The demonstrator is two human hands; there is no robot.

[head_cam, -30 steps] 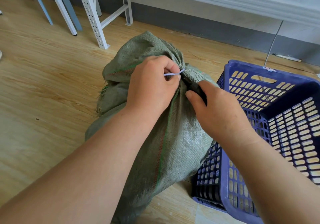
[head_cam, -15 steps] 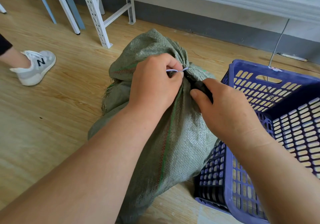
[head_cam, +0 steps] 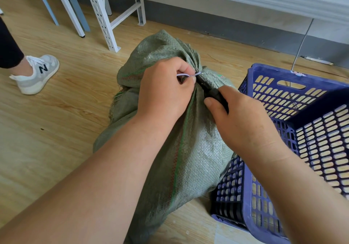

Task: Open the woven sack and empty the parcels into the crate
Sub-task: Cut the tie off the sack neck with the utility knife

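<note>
A green woven sack (head_cam: 196, 155) stands on the wooden floor, its neck bunched and bound by a thin white tie (head_cam: 186, 75). My left hand (head_cam: 164, 90) pinches that tie at the neck. My right hand (head_cam: 243, 122) grips a black-handled tool (head_cam: 215, 94) whose tip points at the tied neck; its blade is hidden. A blue perforated plastic crate (head_cam: 294, 115) stands right against the sack on its right side; the part of its inside that shows holds nothing. No parcels are visible.
Another person's leg and grey sneaker (head_cam: 36, 73) stand on the floor at the left. White perforated metal shelf legs (head_cam: 102, 16) and blue chair legs are behind the sack. A grey baseboard wall with a thin cable (head_cam: 302, 43) runs along the back.
The other person's foot has stepped into view at the left and come closer. My hands stay at the sack's neck, holding the tie and the tool.
</note>
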